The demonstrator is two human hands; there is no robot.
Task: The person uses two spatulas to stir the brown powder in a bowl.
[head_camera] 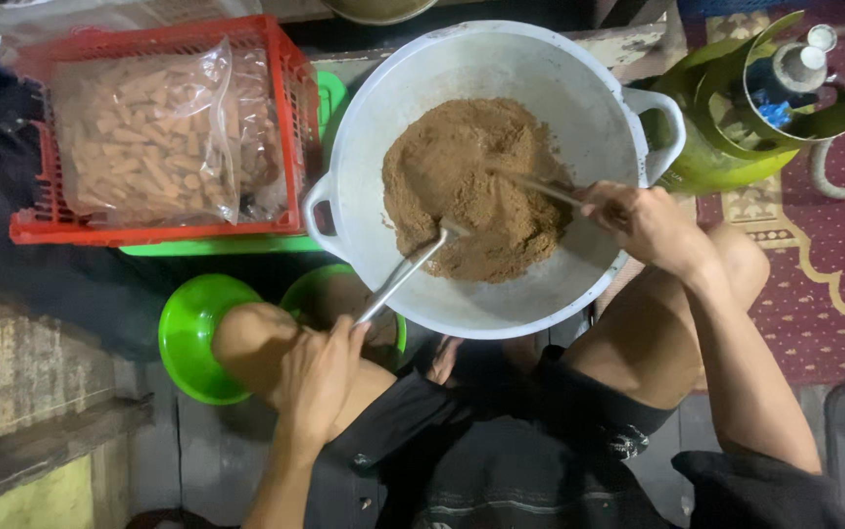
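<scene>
The left hand grips a metal spoon dug into brown crumbly mix heaped in the white two-handled basin; the right hand is closed on a second utensil. Vigorous tossing could fling mix over the rim or tip the basin.

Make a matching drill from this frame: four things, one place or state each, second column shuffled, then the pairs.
Things:
1. wok
2. crate
3. left hand
4. gas cylinder

Places or states:
A. grips a metal utensil's handle
B. stands right of the wok, on the red carpet
C. holds a heap of brown powder
D. holds clear bags of tan sticks

Pairs: 1-C, 2-D, 3-A, 4-B
</scene>
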